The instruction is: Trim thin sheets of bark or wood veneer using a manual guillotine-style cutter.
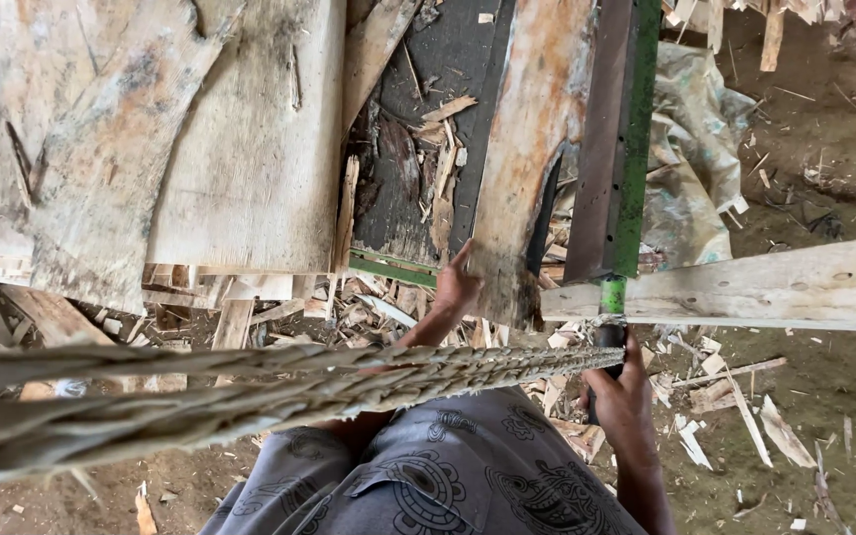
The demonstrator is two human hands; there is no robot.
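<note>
My left hand (455,287) grips the near end of a long, rough strip of wood veneer (532,149) that runs away from me across a dark work surface (448,59). Just right of the strip lies a long dark metal blade (598,139) in a green frame (638,119), hinged at the far end. My right hand (622,391) is closed around the dark handle (606,337) at the near end of that blade, below a short green section (613,294). The veneer strip's right edge sits under or against the blade.
Large pale veneer sheets (250,149) are stacked at the left. A pale plank (765,287) runs off to the right. A thick braided rope (250,386) crosses the foreground. Wood offcuts (725,396) litter the dirt floor, and crumpled plastic sheeting (691,149) lies beyond the blade.
</note>
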